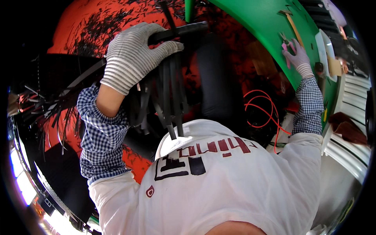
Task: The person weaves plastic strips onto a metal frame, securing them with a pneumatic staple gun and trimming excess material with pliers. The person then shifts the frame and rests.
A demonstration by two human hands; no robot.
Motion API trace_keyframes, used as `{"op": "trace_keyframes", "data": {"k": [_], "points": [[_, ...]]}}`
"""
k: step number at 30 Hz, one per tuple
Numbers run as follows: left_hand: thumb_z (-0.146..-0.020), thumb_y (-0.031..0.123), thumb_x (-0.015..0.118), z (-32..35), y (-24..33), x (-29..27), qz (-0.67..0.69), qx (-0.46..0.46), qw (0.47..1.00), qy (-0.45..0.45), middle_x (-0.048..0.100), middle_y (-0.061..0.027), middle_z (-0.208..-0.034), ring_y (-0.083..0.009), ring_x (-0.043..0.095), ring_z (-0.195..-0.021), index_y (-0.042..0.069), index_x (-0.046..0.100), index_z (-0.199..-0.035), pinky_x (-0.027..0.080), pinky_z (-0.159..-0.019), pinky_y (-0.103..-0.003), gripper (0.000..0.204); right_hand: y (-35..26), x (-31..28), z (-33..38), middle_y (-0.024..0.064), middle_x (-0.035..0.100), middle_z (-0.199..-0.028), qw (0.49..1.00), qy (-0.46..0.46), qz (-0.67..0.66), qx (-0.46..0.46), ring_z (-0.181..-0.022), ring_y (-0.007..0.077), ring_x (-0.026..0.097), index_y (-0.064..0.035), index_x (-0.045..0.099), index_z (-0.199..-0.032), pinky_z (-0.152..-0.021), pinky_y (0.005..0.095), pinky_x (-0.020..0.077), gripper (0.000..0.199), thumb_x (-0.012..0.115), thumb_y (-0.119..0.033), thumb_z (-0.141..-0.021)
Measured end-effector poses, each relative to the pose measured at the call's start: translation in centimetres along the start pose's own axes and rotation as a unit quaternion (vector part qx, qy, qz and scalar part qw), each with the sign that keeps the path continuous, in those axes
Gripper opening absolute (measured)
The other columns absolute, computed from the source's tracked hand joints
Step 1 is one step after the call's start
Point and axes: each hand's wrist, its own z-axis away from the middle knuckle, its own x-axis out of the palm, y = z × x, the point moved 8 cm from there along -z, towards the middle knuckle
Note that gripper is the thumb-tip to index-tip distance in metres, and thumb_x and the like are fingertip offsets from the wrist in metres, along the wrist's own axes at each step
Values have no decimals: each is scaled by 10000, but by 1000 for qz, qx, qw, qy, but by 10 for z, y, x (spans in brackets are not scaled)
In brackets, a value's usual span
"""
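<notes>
From my seat, most of the view is filled by the person's own white printed top and checked sleeves. Beyond it lies an orange floor [78, 27] littered with black offcuts, with more loose black strips [47, 105] fanned out on the left. A green bench [258, 23] curves across the upper right, carrying a wooden-handled hammer [291, 21]. A loop of red wire [266, 111] hangs between the bench edge and the person's body, and white slatted rails run down the far right rim. A dark upright shape stands in the middle, partly hidden by the hanging strips.

The left hand [135, 55], in a striped grey knit glove, is closed around a bundle of black straps [170, 86]. It grips the bundle at its top, where the bundle bends over, and the strap ends hang straight down below the hand toward the person's chest.

The right hand [299, 56], gloved the same way, reaches up onto the green bench and rests on a pair of pink-handled pliers [288, 45], fingers laid over the handles. I cannot tell whether that hand has actually closed on them.
</notes>
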Motion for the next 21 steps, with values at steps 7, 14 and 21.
{"op": "trace_keyframes", "data": {"k": [7, 14, 21], "points": [[-781, 578, 780, 2, 3, 9, -63, 7, 998, -14, 719, -80, -852, -236, 720, -784, 103, 742, -1021, 570, -732, -374, 533, -80, -52, 31, 200, 599, -1248, 981, 110, -140, -78, -1118, 367, 630, -98, 529, -1403, -952, 428, 526, 618, 759, -269, -856], [-793, 633, 739, 1, 5, 9, -90, 48, 994, 48, 707, -71, -841, -247, 713, -778, 106, 738, -1036, 573, -734, -386, 581, -302, -158, 135, 97, 567, -1104, 859, 240, -47, -451, -1026, 296, 591, -211, 591, -1400, -896, 413, 524, 707, 848, -257, -743], [-784, 666, 727, -3, 4, 13, -114, 41, 991, 47, 711, -90, -872, -256, 715, -795, 86, 732, -1043, 576, -734, -388, 634, -350, -168, 145, 90, 564, -993, 841, 238, 47, -483, -862, 288, 562, -141, 661, -1245, -759, 424, 516, 475, 770, -279, -803]]}}
